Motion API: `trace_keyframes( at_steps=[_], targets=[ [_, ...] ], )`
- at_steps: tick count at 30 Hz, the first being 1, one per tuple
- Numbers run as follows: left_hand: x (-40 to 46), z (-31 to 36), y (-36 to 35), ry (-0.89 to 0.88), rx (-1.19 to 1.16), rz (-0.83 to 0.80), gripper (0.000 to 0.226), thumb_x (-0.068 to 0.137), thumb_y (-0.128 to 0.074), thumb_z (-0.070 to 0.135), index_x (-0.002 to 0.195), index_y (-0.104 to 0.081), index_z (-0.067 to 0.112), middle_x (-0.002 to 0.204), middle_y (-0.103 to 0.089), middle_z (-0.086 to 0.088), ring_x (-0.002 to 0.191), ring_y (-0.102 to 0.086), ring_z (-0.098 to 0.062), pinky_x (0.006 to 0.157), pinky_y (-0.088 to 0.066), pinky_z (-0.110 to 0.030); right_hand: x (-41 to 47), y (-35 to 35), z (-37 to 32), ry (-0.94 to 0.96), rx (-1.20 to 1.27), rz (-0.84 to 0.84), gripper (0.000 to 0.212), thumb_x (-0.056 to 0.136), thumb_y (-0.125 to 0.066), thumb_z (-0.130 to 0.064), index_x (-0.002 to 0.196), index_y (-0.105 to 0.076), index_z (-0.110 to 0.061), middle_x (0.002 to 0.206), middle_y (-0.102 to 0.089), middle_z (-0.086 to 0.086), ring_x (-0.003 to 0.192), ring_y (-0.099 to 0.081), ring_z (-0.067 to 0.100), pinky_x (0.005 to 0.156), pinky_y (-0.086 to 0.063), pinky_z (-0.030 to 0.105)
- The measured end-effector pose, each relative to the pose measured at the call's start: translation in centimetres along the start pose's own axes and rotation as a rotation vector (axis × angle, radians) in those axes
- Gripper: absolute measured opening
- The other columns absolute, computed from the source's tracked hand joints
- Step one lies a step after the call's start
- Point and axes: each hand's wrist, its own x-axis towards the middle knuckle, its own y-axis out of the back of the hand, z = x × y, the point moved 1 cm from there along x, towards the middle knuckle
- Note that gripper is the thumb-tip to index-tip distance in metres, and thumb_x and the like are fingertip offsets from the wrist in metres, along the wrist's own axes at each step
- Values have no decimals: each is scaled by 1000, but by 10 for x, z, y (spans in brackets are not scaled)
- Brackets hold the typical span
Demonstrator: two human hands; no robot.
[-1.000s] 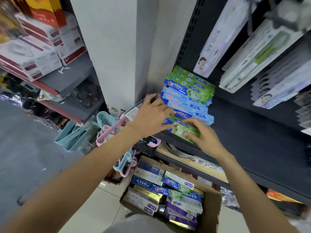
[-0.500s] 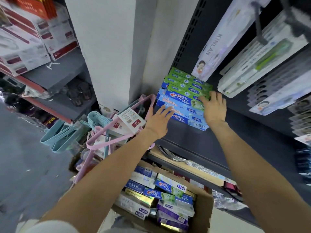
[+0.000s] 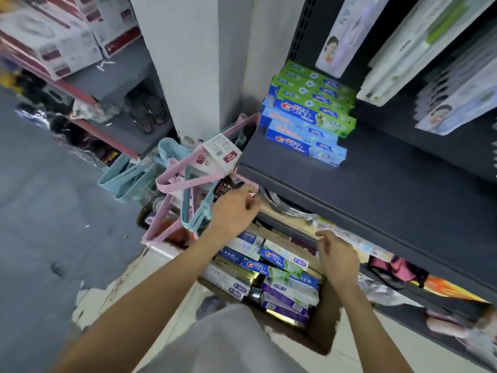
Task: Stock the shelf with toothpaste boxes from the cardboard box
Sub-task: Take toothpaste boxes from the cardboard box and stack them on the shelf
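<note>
We see bare dark shelf (image 3: 390, 168) right of the stacked toothpaste boxes (image 3: 306, 125). Pink hangers (image 3: 185, 181) crowd its left corner, and hanging packs (image 3: 419, 49) overhang the back.

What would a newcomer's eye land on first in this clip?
First, the bright stack of toothpaste boxes in blue and green, at the left end of the dark shelf. Next, the cardboard box on the floor below, packed with more toothpaste, with the left hand and right hand above it, holding nothing. Pink and blue hangers crowd the corner to its left.
</note>
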Motion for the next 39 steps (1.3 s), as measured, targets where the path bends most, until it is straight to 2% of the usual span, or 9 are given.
trace_keyframes(
  at_steps=[3, 7, 10, 14, 18, 24, 28, 32, 39],
  targets=[
    [-56, -19, -18, 102, -2, -67, 23, 92, -52, 25, 114, -59, 21, 88, -70, -2, 82, -65, -22, 67, -43, -27, -21, -17, 37, 75, -57, -149, 19, 94, -50, -21, 105, -65, -18, 70, -67, 8, 62, -63, 27, 56, -47, 30],
    [-120, -52, -61, 245, 16, -193, 23, 93, -53, 23, 114, -61, 19, 90, -63, 5, 81, -59, -15, 69, -41, -23, -35, -43, 70, 203, -93, -321, 20, 94, -52, -20, 109, -65, -18, 78, -69, 9, 67, -64, 25, 56, -39, 24],
    [-156, -80, -111, 369, 96, -253, 24, 91, -54, 23, 114, -60, 21, 100, -64, 5, 91, -60, -15, 75, -43, -21, -40, -77, 87, 305, -102, -406, 18, 93, -52, -19, 106, -66, -20, 90, -71, 4, 74, -65, 19, 61, -43, 24],
    [-176, -122, -184, 458, 163, -367, 29, 90, -52, 25, 118, -59, 21, 117, -63, 4, 109, -56, -17, 87, -43, -24, -40, -155, 117, 270, -106, -599, 21, 94, -50, -18, 113, -60, -18, 104, -68, 3, 89, -64, 19, 76, -54, 35],
    [-156, -160, -249, 322, 194, -539, 35, 91, -48, 20, 125, -55, 23, 128, -56, 3, 118, -51, -17, 98, -43, -29, -25, -233, 153, 94, -2, -706, 35, 90, -54, -13, 125, -53, -13, 126, -58, 9, 114, -55, 27, 93, -45, 38],
    [-95, -191, -330, 172, 391, -400, 47, 92, -50, 26, 138, -40, 21, 142, -42, -2, 129, -39, -22, 107, -35, -34, 17, -320, 167, 240, -92, -574, 46, 89, -59, -16, 133, -46, -10, 131, -49, 12, 120, -44, 29, 97, -40, 40],
    [-68, -202, -389, 83, 632, -469, 60, 92, -52, 24, 146, -26, 16, 151, -27, -7, 140, -21, -27, 114, -18, -40, 37, -365, 161, 329, -227, -423, 57, 87, -62, -26, 138, -41, -12, 131, -44, 14, 118, -40, 33, 97, -37, 43],
    [-39, -213, -431, 21, 792, -441, 62, 92, -50, 19, 147, -20, 12, 151, -25, -9, 140, -16, -28, 114, -17, -41, 55, -391, 142, 420, -338, -284, 58, 78, -73, -32, 123, -46, -8, 121, -48, 18, 109, -45, 35, 90, -39, 44],
    [-39, -203, -405, -110, 723, -358, 51, 93, -53, 26, 141, -36, 20, 139, -44, -5, 133, -29, -26, 114, -16, -39, 14, -311, 151, 207, 248, -285, 51, 89, -61, -33, 128, -38, -8, 118, -59, 10, 101, -60, 23, 77, -49, 33]
  ],
)
